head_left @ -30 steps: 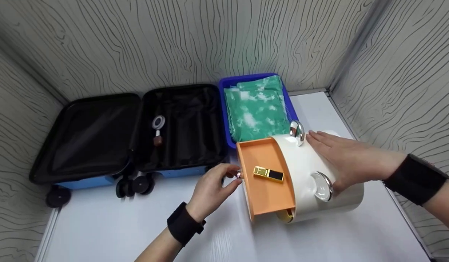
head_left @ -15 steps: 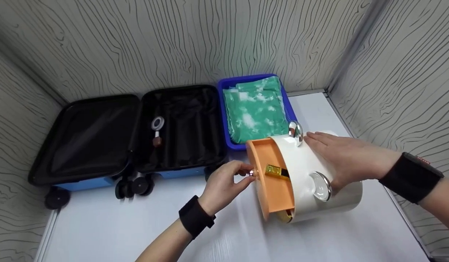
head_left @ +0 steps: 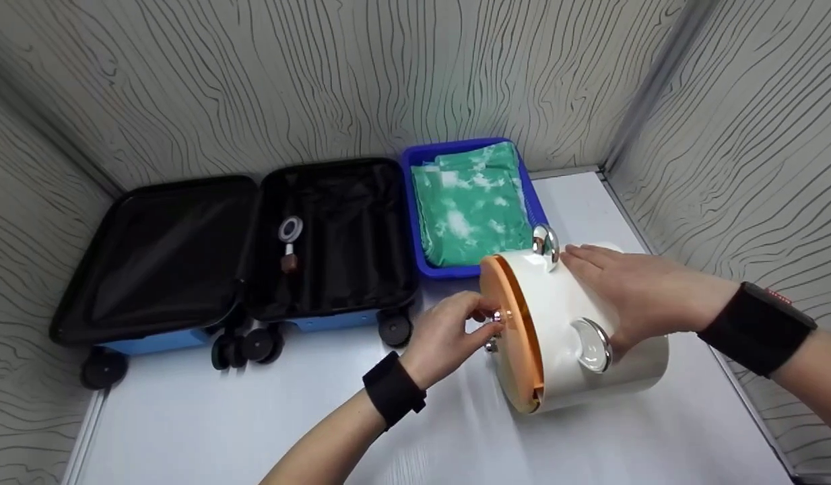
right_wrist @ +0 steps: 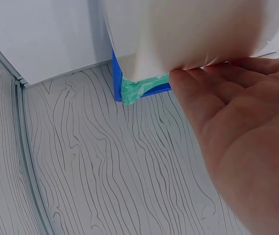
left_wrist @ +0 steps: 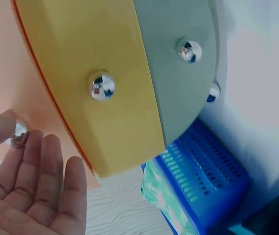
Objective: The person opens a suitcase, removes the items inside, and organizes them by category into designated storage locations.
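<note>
— What are the left hand's fingers (head_left: pixel 473 316) doing?

— The left hand (head_left: pixel 449 335) curls them, with the thumb, round the small silver knob (head_left: pixel 497 316) on the orange drawer front (head_left: pixel 516 337), a light pinch. In the left wrist view the knob (left_wrist: pixel 19 133) sits at the thumb tip while the other fingers lie fairly straight.

— And the right hand?

— The right hand (head_left: pixel 641 289) lies flat on top of the white storage box (head_left: pixel 590 337), fingers straight and together, pressing down. The box rests on the white counter (head_left: pixel 186 417), just in front of the blue basket (head_left: pixel 415 202).

— Counts?

— One box, with three drawer fronts seen from the left wrist, each with one knob. One basket of green cloth (head_left: pixel 473 209). One open suitcase (head_left: pixel 240 249) to the left, with two small items inside.
</note>
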The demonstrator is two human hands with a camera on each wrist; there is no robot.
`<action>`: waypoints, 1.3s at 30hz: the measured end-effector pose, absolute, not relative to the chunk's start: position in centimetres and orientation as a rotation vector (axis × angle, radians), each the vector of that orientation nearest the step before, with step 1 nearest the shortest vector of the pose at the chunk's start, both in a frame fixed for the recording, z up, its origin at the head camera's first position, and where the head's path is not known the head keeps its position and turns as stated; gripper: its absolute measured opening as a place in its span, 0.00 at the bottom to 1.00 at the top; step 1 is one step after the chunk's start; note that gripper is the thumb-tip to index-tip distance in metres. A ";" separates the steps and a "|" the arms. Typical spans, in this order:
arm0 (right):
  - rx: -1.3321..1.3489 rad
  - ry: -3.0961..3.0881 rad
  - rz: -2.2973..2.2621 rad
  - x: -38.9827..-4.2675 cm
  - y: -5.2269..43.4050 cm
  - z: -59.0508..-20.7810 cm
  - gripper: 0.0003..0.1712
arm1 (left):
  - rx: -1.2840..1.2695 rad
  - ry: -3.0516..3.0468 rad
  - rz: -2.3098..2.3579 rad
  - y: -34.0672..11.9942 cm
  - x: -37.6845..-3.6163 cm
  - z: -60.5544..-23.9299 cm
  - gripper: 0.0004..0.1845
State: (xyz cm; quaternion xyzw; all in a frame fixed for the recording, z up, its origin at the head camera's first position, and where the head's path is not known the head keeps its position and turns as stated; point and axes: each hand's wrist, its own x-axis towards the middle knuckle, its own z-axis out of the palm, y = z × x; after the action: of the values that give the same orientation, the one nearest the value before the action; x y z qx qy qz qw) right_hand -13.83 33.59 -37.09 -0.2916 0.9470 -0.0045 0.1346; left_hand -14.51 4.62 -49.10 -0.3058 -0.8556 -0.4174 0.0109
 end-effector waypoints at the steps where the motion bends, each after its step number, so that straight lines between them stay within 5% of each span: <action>1: -0.850 2.748 -0.008 -13.8 33.6 -37.1 0.84 | -0.955 -2.671 -1.303 4.9 -14.5 -49.1 0.12; 26: -0.791 2.745 -0.019 -13.8 33.1 -37.0 0.85 | -0.972 -2.606 -1.427 5.7 -14.6 -50.4 0.13; 39: -0.795 2.740 -0.015 -13.7 33.1 -37.2 0.86 | -0.928 -2.731 -1.296 5.1 -14.4 -53.9 0.15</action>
State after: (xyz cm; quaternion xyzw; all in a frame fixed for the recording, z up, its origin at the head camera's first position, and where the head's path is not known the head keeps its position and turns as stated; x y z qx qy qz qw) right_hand -13.73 33.10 -37.22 -0.2757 0.9504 -0.0053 0.1439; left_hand -14.39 5.13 -53.90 -0.2934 -0.8636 -0.4099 -0.0103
